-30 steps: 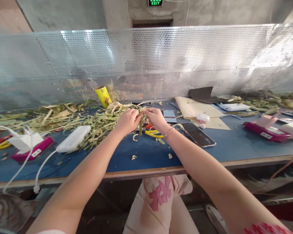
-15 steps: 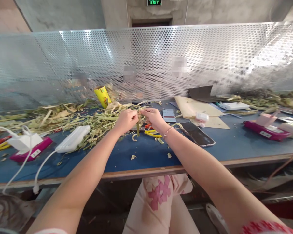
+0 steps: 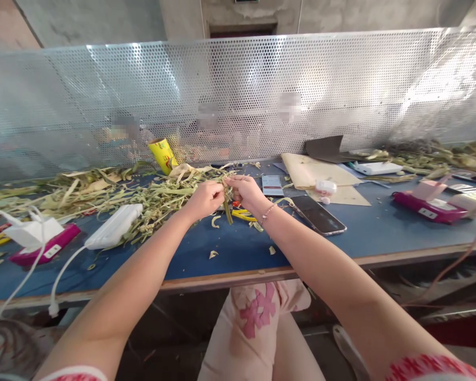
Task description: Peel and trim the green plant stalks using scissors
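My left hand (image 3: 205,200) and my right hand (image 3: 244,190) are close together above the blue table, both with fingers closed. Between them is a green plant stalk (image 3: 228,210), its lower end hanging below the fingers. Both hands pinch its upper part, which the fingers mostly cover. Behind and left of my left hand spreads a heap of dried plant stems and leaves (image 3: 158,193). Under my right wrist lies a tool with yellow handles (image 3: 244,215), partly hidden, so its kind is unclear.
Right of my hands lie a phone (image 3: 319,216), a card (image 3: 272,185), a brown paper sheet (image 3: 307,170) and a white earphone case (image 3: 325,187). Leftward are a white power bank (image 3: 114,226) with a cable and a purple socket (image 3: 45,248). A yellow tube (image 3: 162,156) leans before the perforated metal screen (image 3: 238,79).
The stalk's hanging end has swung slightly to the right, and more of it shows. My hands stay together. The whole view has shifted a little.
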{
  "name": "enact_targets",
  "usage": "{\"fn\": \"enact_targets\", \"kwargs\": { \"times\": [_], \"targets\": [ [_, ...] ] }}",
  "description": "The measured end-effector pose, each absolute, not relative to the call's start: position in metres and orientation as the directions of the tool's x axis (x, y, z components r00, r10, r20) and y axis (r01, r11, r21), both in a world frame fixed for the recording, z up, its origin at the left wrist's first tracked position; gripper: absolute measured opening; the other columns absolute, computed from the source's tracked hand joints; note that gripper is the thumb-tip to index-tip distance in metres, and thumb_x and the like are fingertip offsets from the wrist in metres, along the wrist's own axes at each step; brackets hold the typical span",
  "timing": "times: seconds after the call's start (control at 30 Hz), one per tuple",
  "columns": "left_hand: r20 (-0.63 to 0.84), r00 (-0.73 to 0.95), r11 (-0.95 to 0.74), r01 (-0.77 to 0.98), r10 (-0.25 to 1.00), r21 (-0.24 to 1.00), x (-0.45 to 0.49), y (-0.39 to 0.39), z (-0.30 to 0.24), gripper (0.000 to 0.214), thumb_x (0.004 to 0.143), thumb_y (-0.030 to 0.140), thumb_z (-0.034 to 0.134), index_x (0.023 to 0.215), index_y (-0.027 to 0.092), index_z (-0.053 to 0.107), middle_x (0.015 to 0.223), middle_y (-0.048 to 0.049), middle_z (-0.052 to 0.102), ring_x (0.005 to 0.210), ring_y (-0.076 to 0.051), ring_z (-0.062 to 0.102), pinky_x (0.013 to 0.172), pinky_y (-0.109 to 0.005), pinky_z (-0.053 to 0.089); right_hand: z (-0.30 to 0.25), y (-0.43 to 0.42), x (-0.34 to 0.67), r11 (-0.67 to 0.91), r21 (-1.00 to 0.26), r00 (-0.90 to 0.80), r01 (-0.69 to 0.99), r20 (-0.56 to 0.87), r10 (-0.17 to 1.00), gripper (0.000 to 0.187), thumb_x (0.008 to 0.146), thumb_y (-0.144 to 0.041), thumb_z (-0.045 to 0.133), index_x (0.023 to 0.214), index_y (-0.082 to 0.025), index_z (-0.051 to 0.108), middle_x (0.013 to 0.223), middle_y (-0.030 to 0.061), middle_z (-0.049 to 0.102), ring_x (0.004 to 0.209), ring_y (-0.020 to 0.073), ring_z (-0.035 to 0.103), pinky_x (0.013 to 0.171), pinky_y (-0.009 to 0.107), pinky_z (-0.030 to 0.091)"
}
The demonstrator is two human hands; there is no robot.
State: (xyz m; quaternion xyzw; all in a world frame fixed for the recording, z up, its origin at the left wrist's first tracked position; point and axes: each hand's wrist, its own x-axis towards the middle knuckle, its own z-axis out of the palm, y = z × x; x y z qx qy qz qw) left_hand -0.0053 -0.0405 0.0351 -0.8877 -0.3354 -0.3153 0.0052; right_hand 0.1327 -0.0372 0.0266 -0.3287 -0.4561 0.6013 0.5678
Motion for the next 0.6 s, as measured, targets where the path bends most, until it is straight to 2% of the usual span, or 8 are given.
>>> {"fn": "enact_targets", "kwargs": {
  "times": [0.13,0.3,0.4,0.6],
  "targets": [
    [0.522,0.538,-0.737,0.595,0.662,0.321,-0.009,-0.042,0.037,0.025,0.071,0.015,0.041,0.051,0.019,0.027,0.050,0.0035,0.029,0.050,-0.009,0.029,0.051,-0.026,0.024,0.026,-0.036,0.134,0.082,-0.930,-0.164,-0.358,0.149,0.975,0.018,0.070,-0.020,0.063,0.058,-0.014,0.050,0.038,-0.0120,0.022,0.032,0.0000,0.017,0.032,0.016,0.012],
    [0.466,0.412,-0.620,0.579,0.783,0.530,-0.021,-0.036,0.044,0.024,0.074,0.023,0.041,0.052,0.018,0.030,0.049,0.0045,0.027,0.048,-0.008,0.026,0.049,-0.025,0.020,0.027,-0.038,0.136,0.139,-0.966,-0.280,-0.219,0.198,0.939,0.024,0.068,-0.031,0.067,0.062,-0.014,0.051,0.038,-0.0128,0.020,0.032,-0.0003,0.015,0.032,0.016,0.011],
    [0.413,0.433,-0.596,0.512,0.801,0.618,-0.026,-0.030,0.045,0.025,0.074,0.028,0.043,0.054,0.018,0.032,0.051,0.0048,0.027,0.048,-0.008,0.025,0.050,-0.025,0.020,0.030,-0.041,0.139,0.120,-0.974,-0.331,-0.191,0.179,0.927,0.028,0.067,-0.032,0.068,0.061,-0.016,0.047,0.038,-0.0131,0.020,0.032,-0.0003,0.015,0.031,0.015,0.012],
    [0.352,0.492,-0.560,0.378,0.796,0.737,-0.032,-0.020,0.037,0.027,0.072,0.032,0.046,0.053,0.018,0.035,0.048,0.0049,0.028,0.045,-0.007,0.024,0.047,-0.025,0.018,0.037,-0.042,0.143,0.074,-0.969,-0.382,-0.235,0.162,0.910,0.018,0.069,-0.021,0.066,0.065,-0.014,0.050,0.039,-0.0132,0.020,0.032,-0.0007,0.014,0.030,0.014,0.010]
  ]
}}
